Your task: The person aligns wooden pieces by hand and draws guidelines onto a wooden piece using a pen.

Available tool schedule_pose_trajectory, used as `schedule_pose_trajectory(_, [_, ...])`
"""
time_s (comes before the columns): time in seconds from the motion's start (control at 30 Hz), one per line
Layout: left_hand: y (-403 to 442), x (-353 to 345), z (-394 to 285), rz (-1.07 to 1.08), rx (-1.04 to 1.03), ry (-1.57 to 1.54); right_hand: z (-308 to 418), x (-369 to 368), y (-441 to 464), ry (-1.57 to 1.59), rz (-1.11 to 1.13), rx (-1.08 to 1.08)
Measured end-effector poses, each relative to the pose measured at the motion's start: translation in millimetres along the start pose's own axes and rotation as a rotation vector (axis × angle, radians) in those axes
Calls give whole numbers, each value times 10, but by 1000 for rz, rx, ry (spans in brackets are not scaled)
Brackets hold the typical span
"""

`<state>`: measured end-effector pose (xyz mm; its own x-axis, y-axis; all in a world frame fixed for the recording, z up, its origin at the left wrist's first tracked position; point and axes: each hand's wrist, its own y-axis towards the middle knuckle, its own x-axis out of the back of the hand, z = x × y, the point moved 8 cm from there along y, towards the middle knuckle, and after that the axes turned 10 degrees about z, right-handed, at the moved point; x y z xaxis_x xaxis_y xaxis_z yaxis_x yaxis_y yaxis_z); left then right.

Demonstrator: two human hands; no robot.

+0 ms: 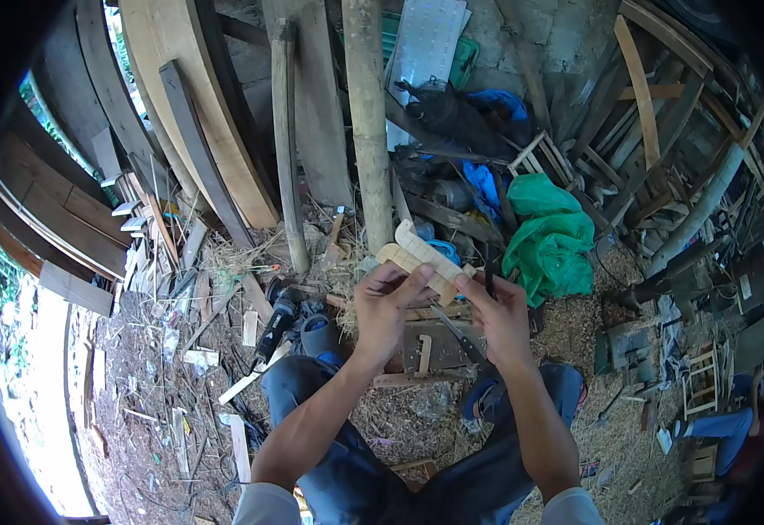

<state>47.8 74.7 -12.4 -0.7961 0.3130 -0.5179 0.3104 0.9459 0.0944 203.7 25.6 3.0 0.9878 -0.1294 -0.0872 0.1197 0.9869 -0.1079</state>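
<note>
In front of me, above my knees, a pale carved piece of wood (418,259) with lines across its surface is held up between both hands. My left hand (382,308) grips its left end, thumb on top. My right hand (499,317) pinches its right end between thumb and fingers. A thin dark object (489,267) sticks up beside the right fingers; I cannot make out its kind. Below the hands, a knife (462,339) with a dark handle rests at a wooden block (443,350). A small notched wooden piece (425,355) is on that block.
An angle grinder (277,325) lies left of my knee. A green plastic bag (550,241) sits at the right, near a bamboo post (369,122). Planks (211,114) lean at the back left. Wood scraps and shavings cover the ground. Another person's leg (721,429) shows at far right.
</note>
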Motion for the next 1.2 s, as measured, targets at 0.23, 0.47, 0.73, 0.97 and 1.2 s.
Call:
schedule_pose_trajectory(0.23, [30, 39, -97, 13, -46, -22, 117, -64, 58, -21, 80, 92])
schedule_pose_trajectory(0.47, [16, 45, -143, 10, -59, -13, 129, -55, 52, -72, 71, 58])
schedule_pose_trajectory(0.73, [27, 86, -134, -6, -70, 14, 159, -83, 41, -99, 49, 64])
schedule_pose_trajectory(0.97, [26, 94, -94, -29, -37, -22, 103, -61, 49, -165, 68, 30])
schedule_pose_trajectory(1.2, [31, 71, -135, -43, -67, 61, 110, -78, 37, -162, 76, 50])
